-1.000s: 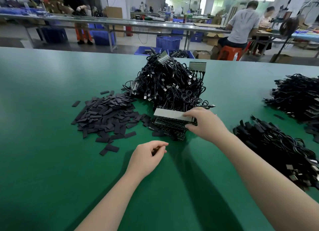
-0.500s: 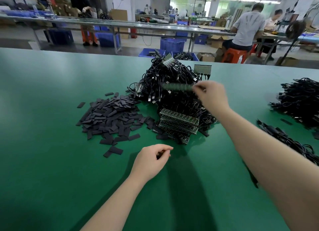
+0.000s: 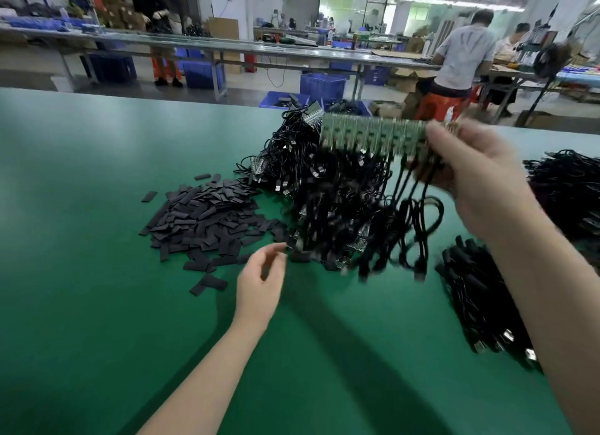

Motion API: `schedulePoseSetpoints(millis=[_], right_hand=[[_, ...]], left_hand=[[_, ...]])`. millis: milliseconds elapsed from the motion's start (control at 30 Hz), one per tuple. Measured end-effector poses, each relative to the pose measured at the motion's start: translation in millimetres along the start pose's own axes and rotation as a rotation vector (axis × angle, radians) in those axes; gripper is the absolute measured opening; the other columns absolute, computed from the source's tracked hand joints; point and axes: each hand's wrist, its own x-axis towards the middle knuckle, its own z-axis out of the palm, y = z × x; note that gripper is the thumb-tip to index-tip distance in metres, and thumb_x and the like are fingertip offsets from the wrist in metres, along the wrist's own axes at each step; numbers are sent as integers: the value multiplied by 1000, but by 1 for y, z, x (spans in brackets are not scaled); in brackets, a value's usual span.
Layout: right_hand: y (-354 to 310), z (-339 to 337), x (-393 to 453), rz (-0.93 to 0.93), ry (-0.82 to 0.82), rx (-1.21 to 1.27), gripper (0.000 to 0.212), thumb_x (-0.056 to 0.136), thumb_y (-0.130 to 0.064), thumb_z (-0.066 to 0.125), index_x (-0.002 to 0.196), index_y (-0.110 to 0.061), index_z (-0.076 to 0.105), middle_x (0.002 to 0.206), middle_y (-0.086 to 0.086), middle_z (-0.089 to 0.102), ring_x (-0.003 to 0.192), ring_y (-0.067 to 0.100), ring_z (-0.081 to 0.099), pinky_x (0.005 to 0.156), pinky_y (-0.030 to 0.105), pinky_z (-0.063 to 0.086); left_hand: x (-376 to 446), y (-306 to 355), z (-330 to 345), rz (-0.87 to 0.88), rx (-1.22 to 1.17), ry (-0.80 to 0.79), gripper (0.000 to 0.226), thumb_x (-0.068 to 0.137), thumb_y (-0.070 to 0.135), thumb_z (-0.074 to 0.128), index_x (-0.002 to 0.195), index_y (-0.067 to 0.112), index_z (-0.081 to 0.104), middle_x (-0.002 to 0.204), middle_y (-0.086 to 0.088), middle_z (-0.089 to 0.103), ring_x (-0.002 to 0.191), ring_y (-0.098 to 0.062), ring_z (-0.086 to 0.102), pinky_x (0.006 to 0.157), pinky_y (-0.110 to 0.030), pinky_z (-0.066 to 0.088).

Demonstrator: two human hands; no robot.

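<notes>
As right hand [image 3: 480, 181] grips board strip [image 3: 370, 135], left hand [image 3: 259, 282] hangs slack by cable heap [image 3: 324, 194].

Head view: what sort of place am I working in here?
Most likely an electronics assembly workshop. The right hand holds a strip of circuit boards with black cables hanging from it, above a cable pile on a green table; behind stand more workbenches, blue crates and seated workers.
</notes>
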Motion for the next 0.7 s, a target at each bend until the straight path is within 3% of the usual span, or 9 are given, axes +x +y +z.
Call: schedulePoseSetpoints(millis=[67,200,267,400,500,600,700], right_hand=[[19,-1,-22,225,-88,122,38,75,-38,69,95,-6,65,71,-4,73,64,9,69,57,21,56],[81,10,-53,556,-204,83,38,76,-37,69,96,-5,64,69,-1,69,58,11,66,50,22,52],[110,17,-60,681,-183,110,30,82,-35,69,94,-8,63,71,0,66,58,13,64,48,25,50],[150,27,-59,842,-48,163,18,92,-31,69,94,-15,63,74,0,68,53,15,65,53,29,48],[166,41,-61,835,-72,67,28,88,-32,74,82,-9,59,69,8,61,58,23,58,61,33,48],[172,59,-66,736,-96,-44,38,86,-31,77,67,-17,47,63,7,47,51,18,48,51,25,40],[176,71,-68,489,-138,-440,44,87,-41,73,60,-19,45,52,-4,42,49,13,43,49,22,35]], left_hand=[[4,-2,-5,-101,-205,32,16,100,23,53,104,32,66,97,12,71,94,-5,66,83,-21,50],[5,1,-10,-135,-292,-11,26,102,33,46,103,25,71,89,3,73,82,-9,69,67,-18,52],[6,1,-9,-147,-266,-37,33,104,30,43,94,31,74,88,3,74,81,-10,69,67,-20,52],[4,0,-8,-109,-194,-62,33,103,28,44,93,41,73,101,7,73,97,-9,68,81,-28,51],[2,-1,-9,-65,-145,-34,23,96,33,52,96,45,71,106,17,70,103,0,63,87,-25,48],[1,-3,-10,-62,-152,53,24,95,26,58,93,44,73,102,18,71,99,3,63,84,-21,46],[2,1,-14,-67,-240,159,27,96,19,57,86,35,76,92,11,73,90,-3,67,79,-18,50]])
